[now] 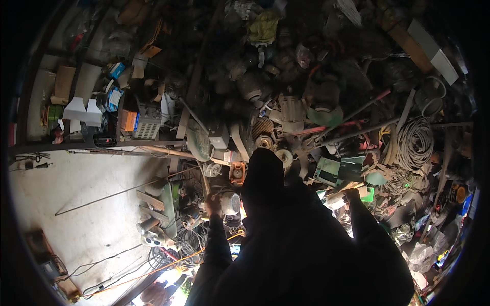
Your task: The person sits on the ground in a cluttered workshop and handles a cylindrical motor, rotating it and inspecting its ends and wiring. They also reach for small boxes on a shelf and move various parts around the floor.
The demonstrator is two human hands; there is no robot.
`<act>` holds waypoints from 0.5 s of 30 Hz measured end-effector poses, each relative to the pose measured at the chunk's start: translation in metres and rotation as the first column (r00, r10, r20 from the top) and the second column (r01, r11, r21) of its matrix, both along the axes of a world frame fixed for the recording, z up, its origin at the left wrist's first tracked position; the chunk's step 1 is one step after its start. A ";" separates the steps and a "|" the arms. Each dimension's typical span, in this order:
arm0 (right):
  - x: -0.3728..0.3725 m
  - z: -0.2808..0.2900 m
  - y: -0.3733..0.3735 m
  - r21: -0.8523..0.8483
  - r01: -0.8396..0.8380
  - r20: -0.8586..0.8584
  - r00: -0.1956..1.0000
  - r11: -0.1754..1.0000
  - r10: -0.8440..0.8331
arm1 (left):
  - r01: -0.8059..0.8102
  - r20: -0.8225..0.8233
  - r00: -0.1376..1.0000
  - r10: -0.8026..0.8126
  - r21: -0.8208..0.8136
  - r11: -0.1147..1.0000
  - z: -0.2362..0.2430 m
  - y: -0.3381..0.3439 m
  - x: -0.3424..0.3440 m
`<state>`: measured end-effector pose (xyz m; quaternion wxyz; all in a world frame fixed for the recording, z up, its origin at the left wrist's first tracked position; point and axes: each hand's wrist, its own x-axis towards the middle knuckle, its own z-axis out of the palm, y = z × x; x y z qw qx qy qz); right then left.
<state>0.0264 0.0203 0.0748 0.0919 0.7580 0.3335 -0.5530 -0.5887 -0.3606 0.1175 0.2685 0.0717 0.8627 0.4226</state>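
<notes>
My left hand (213, 204) is closed, its fingers curled, beside a grey rounded metal housing (231, 203). The lower end of a brown stick-like piece (204, 182) comes down to it; whether I grip that piece, I cannot tell. Farther right, my right hand (350, 195) is also closed, next to a pale cylinder (335, 200). What lies inside its fingers is hidden. Both arms are in dark sleeves, and my dark clothing fills the lower middle. An orange-framed part (237, 173) and a small round metal part (212, 170) lie just beyond my left hand.
Dusty machine parts crowd the area ahead. Coiled cable (415, 144) and a green box-like part (327, 171) are on the right. Boxes fill a shelf (107, 142) at the upper left. A thin rod (107, 197) crosses the pale floor (81, 204). An orange cord (168, 264) runs near my left arm.
</notes>
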 end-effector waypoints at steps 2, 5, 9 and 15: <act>-0.013 0.010 0.017 -0.017 -0.006 0.031 1.000 1.000 0.007 | -0.147 0.187 0.976 0.112 0.183 0.972 -0.003 0.020 -0.051; -0.028 0.018 0.032 -0.003 0.069 0.014 0.998 0.998 -0.069 | 0.233 -0.379 0.889 -0.257 -0.109 0.966 0.017 0.078 -0.146; -0.046 0.016 0.039 0.028 0.240 0.009 0.971 0.970 -0.240 | 0.401 -0.844 0.296 -0.447 -0.315 0.860 0.068 0.208 -0.272; -0.106 0.043 0.050 -0.042 0.388 0.070 0.921 0.921 -0.384 | 0.091 -0.574 0.817 -0.042 0.056 0.994 0.056 0.371 -0.403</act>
